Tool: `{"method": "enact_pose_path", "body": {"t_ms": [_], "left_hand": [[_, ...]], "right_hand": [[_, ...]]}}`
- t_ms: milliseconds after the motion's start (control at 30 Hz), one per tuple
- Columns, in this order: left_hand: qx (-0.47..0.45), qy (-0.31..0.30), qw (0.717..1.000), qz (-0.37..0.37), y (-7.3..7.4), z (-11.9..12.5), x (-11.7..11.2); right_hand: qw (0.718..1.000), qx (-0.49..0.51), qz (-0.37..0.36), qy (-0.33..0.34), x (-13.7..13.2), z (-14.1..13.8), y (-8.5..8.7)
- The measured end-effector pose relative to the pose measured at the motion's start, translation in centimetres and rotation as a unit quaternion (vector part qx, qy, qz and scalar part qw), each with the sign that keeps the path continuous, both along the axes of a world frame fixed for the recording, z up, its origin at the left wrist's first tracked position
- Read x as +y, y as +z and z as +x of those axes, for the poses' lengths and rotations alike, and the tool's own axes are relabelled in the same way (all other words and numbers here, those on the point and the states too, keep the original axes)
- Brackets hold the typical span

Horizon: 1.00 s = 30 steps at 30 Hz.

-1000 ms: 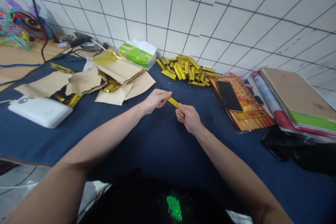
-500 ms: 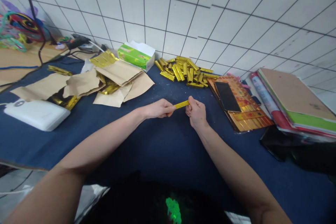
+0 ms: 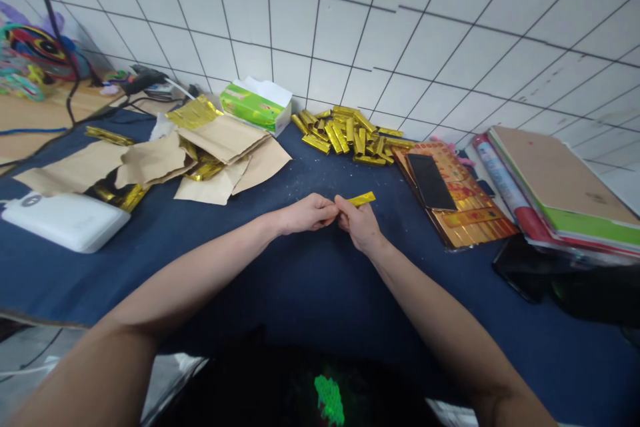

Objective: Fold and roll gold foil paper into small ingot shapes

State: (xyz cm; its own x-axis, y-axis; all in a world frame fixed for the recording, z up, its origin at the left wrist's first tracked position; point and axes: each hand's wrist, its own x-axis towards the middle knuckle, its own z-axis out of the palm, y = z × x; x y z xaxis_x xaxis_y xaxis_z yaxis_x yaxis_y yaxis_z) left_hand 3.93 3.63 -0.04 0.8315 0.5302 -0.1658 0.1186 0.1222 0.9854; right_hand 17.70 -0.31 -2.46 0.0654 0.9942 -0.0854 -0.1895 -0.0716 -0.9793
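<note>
Pinching the gold strip (image 3: pixel 363 199) in the right hand (image 3: pixel 359 221), its free end jutting rightward; left hand (image 3: pixel 311 212) curled closed, fingertips meeting the right thumb at the strip's hidden end. Whether the left also holds that end: cannot tell. Both hands over the blue cloth (image 3: pixel 300 293). Progress, judged: this piece in work, its folding not readable under the fingers. Off to the left, a white device (image 3: pixel 65 220), just beside the brown paper (image 3: pixel 143 160). To the right, a red-and-gold packet (image 3: pixel 475 213) with a phone (image 3: pixel 431 181) lying on it; beyond, a stack of folders (image 3: pixel 580 180). Gold foil (image 3: pixel 195 112) lies among the paper, parts of it covered; presumably material left, quantity not countable, and the paper would need lifting to reach the covered parts. Farther off, a loose heap of gold pieces (image 3: pixel 345 133), some with hollow ends, likely the done ones; packet's far corner close against the heap's right side. Tissue pack (image 3: pixel 253 107) just left of the heap; tiled wall (image 3: pixel 340 27) behind.
</note>
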Motion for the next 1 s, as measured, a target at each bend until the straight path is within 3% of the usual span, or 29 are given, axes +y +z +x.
{"method": "enact_pose_path", "body": {"t_ms": [300, 433, 633, 800, 900, 1000], "left_hand": [[-0.001, 0.012, 0.999, -0.032, -0.3, -1.7, 2.2], [-0.012, 0.019, 0.999, -0.042, -0.5, -2.8, 3.5], [-0.004, -0.018, 0.999, -0.045, -0.7, -2.4, 3.1], [0.001, -0.004, 0.999, -0.048, -0.8, -2.3, 3.0], [0.009, 0.031, 0.998, -0.060, -0.8, -2.3, 3.1], [0.016, 0.061, 0.995, -0.080, -0.8, -2.2, 3.2]], "right_hand": [[0.991, 0.052, 0.014, -0.126, 1.5, 2.7, 0.9], [0.994, 0.038, 0.038, -0.092, 1.5, 3.0, 0.9], [1.000, -0.025, 0.017, 0.009, 1.0, 2.4, 0.4], [0.993, -0.113, 0.045, -0.007, 0.8, 2.3, -0.2], [0.962, -0.246, 0.113, -0.036, 0.4, 2.3, -0.1], [0.904, -0.382, 0.186, -0.054, -0.1, 2.2, 0.4]]}}
